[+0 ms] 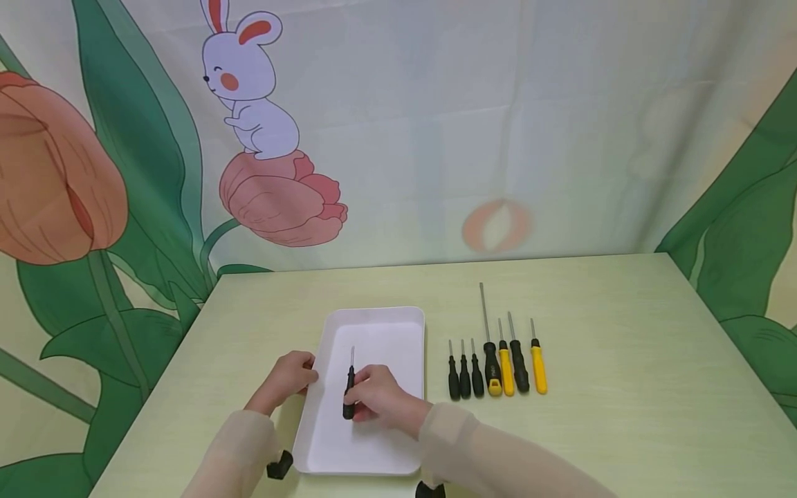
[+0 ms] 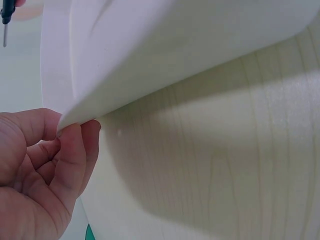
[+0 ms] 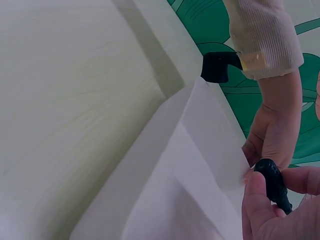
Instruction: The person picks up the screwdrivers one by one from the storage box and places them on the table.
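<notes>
A white tray (image 1: 386, 339) lies on the table, its left rim pinched between the thumb and fingers of my left hand (image 1: 289, 377). In the left wrist view that same hand (image 2: 45, 165) grips the tray's edge (image 2: 150, 50), which appears slightly raised off the tabletop. Over the tray, my right hand (image 1: 381, 395) holds a small black screwdriver (image 1: 348, 407) by its handle, shaft pointing away from me. The right wrist view shows the screwdriver's dark handle (image 3: 272, 182) between thumb and fingers of the right hand (image 3: 280, 217).
Right of the tray several screwdrivers stand in a row, shafts pointing away: small black ones (image 1: 464, 384), a large black one with a yellow end (image 1: 492, 366), a yellow one (image 1: 506, 373), another black (image 1: 519, 366) and another yellow (image 1: 538, 370). A printed curtain (image 1: 423, 138) hangs behind the table.
</notes>
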Demonstrator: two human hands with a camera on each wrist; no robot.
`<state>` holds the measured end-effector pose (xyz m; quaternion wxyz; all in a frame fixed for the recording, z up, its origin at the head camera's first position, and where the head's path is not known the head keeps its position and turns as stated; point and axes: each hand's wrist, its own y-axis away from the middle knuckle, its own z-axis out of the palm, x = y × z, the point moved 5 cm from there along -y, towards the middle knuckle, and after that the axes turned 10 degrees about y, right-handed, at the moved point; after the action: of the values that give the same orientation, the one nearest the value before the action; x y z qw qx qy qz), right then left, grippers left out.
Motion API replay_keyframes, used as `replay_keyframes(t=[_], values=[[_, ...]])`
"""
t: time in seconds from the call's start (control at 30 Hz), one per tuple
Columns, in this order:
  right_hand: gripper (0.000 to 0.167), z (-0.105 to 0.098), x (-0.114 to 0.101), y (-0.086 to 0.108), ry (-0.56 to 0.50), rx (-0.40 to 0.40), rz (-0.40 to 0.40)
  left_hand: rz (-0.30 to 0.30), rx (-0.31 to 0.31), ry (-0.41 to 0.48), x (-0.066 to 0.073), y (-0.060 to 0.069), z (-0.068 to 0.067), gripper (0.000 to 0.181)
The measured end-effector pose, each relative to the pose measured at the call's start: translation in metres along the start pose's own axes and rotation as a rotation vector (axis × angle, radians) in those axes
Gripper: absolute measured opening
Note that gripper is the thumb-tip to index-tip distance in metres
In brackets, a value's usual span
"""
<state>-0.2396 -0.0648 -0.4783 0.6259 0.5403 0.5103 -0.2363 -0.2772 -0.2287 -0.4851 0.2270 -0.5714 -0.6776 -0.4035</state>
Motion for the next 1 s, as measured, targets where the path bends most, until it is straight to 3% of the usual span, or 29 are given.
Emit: replay_keyframes(t=[1.0], values=[[0.029, -0.064, -0.002, 0.013, 0.079, -0.017, 0.030, 0.013, -0.003, 0.019, 0.005, 0.005, -0.001, 0.006]])
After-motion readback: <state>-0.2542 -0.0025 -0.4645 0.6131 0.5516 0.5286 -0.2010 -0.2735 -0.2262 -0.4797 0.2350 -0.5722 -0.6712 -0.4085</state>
